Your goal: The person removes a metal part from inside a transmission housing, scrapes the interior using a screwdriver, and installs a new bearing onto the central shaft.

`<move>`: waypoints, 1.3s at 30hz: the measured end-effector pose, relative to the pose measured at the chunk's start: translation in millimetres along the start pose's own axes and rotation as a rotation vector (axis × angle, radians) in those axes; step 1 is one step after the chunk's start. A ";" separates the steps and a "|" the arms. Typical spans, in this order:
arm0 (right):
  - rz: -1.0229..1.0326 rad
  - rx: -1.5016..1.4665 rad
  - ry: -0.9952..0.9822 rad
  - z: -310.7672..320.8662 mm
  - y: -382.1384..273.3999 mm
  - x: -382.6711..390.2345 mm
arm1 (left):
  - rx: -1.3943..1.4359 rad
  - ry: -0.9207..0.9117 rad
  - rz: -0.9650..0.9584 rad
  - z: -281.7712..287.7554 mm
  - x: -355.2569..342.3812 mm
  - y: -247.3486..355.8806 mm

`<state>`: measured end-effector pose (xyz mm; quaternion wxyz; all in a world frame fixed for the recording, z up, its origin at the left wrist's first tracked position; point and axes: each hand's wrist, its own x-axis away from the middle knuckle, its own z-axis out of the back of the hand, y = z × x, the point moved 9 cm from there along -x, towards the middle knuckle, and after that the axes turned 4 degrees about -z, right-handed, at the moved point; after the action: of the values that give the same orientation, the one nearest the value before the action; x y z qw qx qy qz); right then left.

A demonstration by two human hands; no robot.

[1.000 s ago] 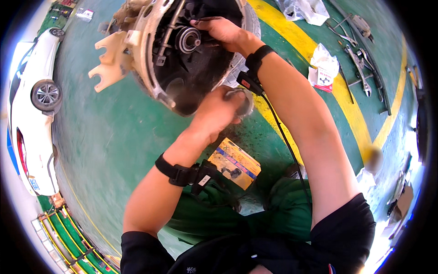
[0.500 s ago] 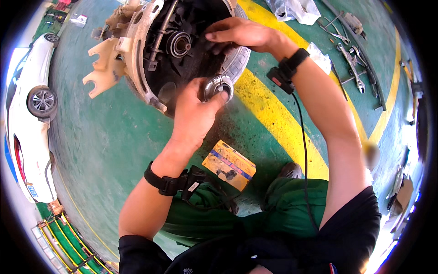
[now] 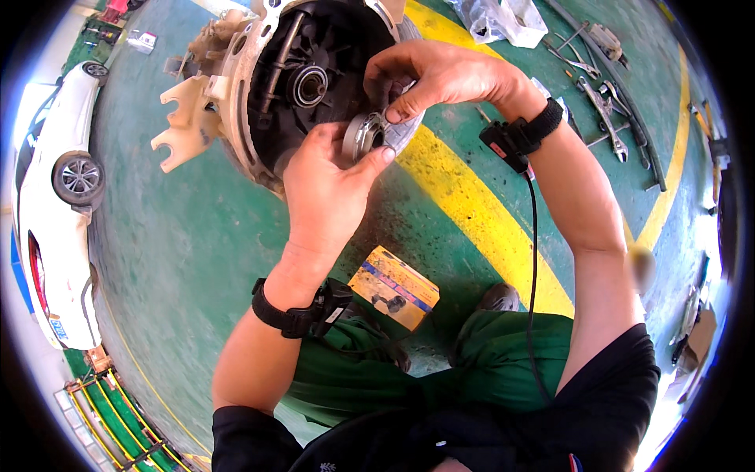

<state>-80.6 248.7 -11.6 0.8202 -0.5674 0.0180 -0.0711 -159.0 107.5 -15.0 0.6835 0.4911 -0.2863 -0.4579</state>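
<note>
My left hand (image 3: 326,193) grips a ring-shaped metal release bearing (image 3: 360,138), its thumb along the near rim. Against the bearing's upper right edge my right hand (image 3: 440,75) is closed, thumb pressed to it and fingers bent behind. Blackened fingers partly hide that contact. Just beyond both hands lies a gearbox bell housing (image 3: 238,86), its open side facing me. Inside its dark, dirty cavity is a round shaft collar (image 3: 307,85) with a rod (image 3: 285,59) beside it. A pale two-pronged bracket (image 3: 189,126) juts from the housing's left.
A yellow-and-blue cardboard box (image 3: 393,287) lies on the green floor before my feet. Wrenches (image 3: 605,114) and a long bar (image 3: 641,130) lie at the right, below plastic bags (image 3: 499,20). A white car (image 3: 63,204) stands far left. A cable (image 3: 535,275) hangs from my right wrist.
My right hand has come out of the housing cavity and down to the bearing. My left hand has shifted slightly left and turned the bearing.
</note>
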 end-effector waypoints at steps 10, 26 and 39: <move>-0.078 -0.078 0.090 2.1 -14.0 9.0 | 0.057 0.007 0.054 2.7 2.2 8.8; 0.039 -0.441 0.093 -6.3 -11.4 -5.0 | 0.100 0.119 -0.061 18.0 5.7 16.9; 0.096 -0.361 0.038 -1.5 -14.5 -1.4 | 0.377 0.049 0.051 9.3 7.3 13.0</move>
<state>-83.6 242.4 1.3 0.7069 -0.7025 0.0729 -0.0381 -159.3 98.3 0.0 0.5977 0.6139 -0.3626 -0.3665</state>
